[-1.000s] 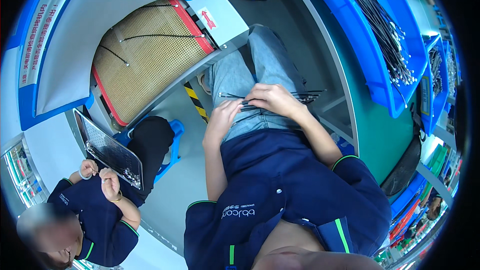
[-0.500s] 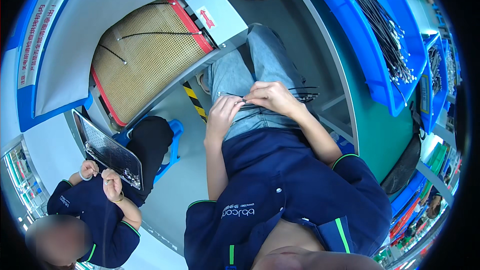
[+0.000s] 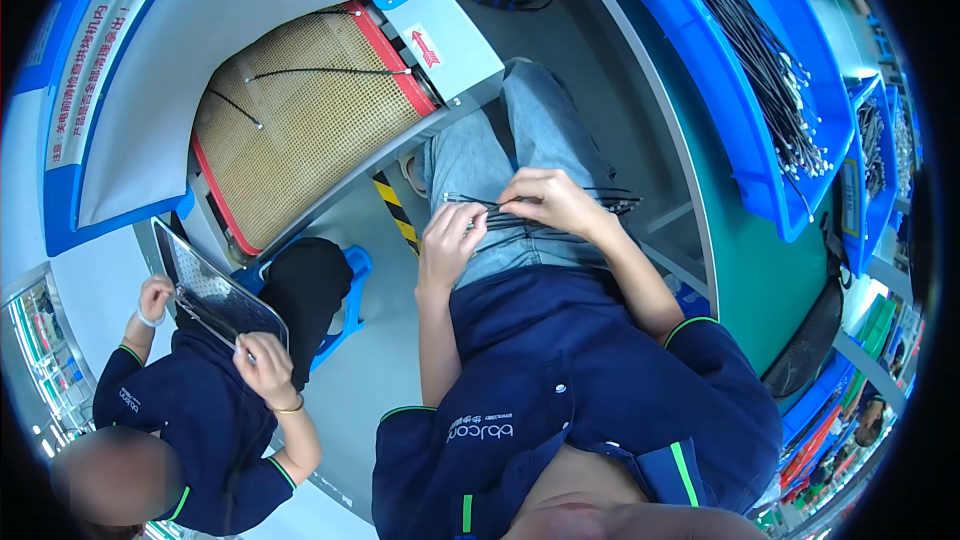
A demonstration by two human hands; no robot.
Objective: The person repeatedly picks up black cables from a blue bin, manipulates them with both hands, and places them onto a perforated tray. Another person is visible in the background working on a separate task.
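Over my lap I hold a thin black cable (image 3: 492,207) between both hands. My left hand (image 3: 450,242) is closed in a pinch near the cable, and its fingertips hide the part they grip. My right hand (image 3: 550,202) pinches the same cable a short way to the right, with the fingers curled over it. Several more black cables (image 3: 622,204) lie across my jeans beneath the hands, their ends sticking out right of my right wrist. A small light cable tip shows just beyond my left fingers.
Ahead to the left is a mesh conveyor (image 3: 300,120) with red edges, carrying a few black cables. At right, a blue bin (image 3: 690,60) full of black cables stands on a green tabletop (image 3: 745,290). A co-worker at left holds a tray (image 3: 235,300) near a blue stool (image 3: 350,305).
My hands have drawn slightly apart along the cable. The co-worker's hands have separated, one now at each end of the tray. The whole view has shifted a little.
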